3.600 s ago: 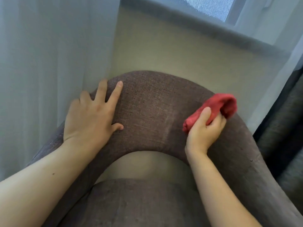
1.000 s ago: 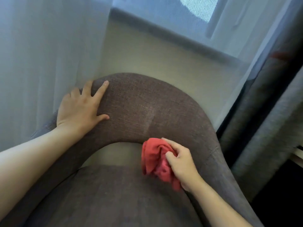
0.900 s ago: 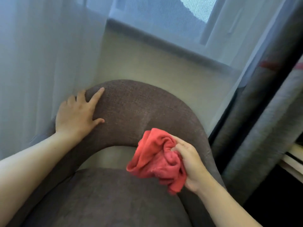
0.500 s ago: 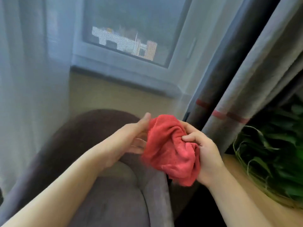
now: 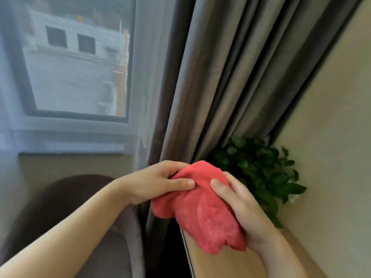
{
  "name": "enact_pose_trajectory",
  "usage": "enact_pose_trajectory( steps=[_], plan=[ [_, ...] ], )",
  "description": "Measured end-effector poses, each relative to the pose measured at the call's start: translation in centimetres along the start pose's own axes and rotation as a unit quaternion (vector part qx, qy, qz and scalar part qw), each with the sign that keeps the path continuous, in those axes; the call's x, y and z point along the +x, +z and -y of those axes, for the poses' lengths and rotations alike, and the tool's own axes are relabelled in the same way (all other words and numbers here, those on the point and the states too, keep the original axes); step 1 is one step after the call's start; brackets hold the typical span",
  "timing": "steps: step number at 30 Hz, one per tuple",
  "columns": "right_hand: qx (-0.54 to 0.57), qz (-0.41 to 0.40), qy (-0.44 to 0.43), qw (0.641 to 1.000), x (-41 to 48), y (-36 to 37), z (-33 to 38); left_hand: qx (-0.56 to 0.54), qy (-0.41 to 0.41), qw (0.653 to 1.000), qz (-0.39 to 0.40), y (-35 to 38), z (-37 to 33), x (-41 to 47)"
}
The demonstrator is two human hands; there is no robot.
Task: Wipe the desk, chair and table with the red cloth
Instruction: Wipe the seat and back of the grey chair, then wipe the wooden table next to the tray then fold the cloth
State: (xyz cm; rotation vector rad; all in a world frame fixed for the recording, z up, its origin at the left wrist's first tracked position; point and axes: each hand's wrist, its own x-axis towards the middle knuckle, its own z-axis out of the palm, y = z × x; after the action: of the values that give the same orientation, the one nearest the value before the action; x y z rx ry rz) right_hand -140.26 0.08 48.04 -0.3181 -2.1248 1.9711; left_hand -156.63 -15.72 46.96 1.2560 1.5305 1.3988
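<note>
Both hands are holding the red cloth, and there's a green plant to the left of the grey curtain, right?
Not quite. In the head view the green plant is to the right of the grey curtain, against the wall, not left. The rest holds: the left hand and right hand both grip the red cloth.

left hand [image 5: 156,182] pinching | right hand [image 5: 239,205] cupped closed (both raised together)

A heavy grey pleated curtain [image 5: 230,77] hangs down the middle. Left of it, a sheer white curtain [image 5: 12,117] veils a dark-framed window [image 5: 80,115], through which a pale building [image 5: 70,77] with 2 dark openings shows. A leafy green plant [image 5: 259,169] sits between the grey curtain's foot and a beige wall [image 5: 331,117].
</note>
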Motion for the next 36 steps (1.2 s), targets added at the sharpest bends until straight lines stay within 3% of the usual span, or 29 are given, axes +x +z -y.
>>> enact_pose_trajectory(
  steps=[5, 10, 15, 19, 28, 34, 36],
  plan=[
    [-0.032, -0.011, 0.107, 0.994, -7.5, -3.9, 2.1, 0.034, 0.019, 0.997, 0.070, 4.6, -3.5, 2.2],
    [0.019, -0.166, 0.075, 0.983, -15.8, -4.3, 1.3, 0.046, 0.011, 0.981, 0.191, 9.1, -4.8, 1.6],
    [0.101, -0.315, 0.070, 0.941, -23.9, -2.1, 0.2, 0.102, 0.008, 0.928, 0.359, 15.0, -4.5, -0.4],
    [0.123, -0.403, 0.096, 0.902, -30.1, 0.2, -0.9, 0.012, 0.016, 0.922, 0.388, 20.6, -4.5, -2.2],
    [-0.031, -0.587, 0.049, 0.807, -47.0, 2.1, -0.6, 0.055, 0.057, 0.846, 0.528, 33.5, -10.2, -5.2],
    [-0.194, -0.704, 0.024, 0.683, -55.8, 4.2, -0.6, -0.005, -0.014, 0.831, 0.556, 43.1, -12.8, -8.7],
    [-0.227, -0.702, 0.011, 0.675, -58.8, 5.5, -0.6, -0.029, -0.037, 0.821, 0.568, 46.5, -13.5, -10.1]
  ],
)
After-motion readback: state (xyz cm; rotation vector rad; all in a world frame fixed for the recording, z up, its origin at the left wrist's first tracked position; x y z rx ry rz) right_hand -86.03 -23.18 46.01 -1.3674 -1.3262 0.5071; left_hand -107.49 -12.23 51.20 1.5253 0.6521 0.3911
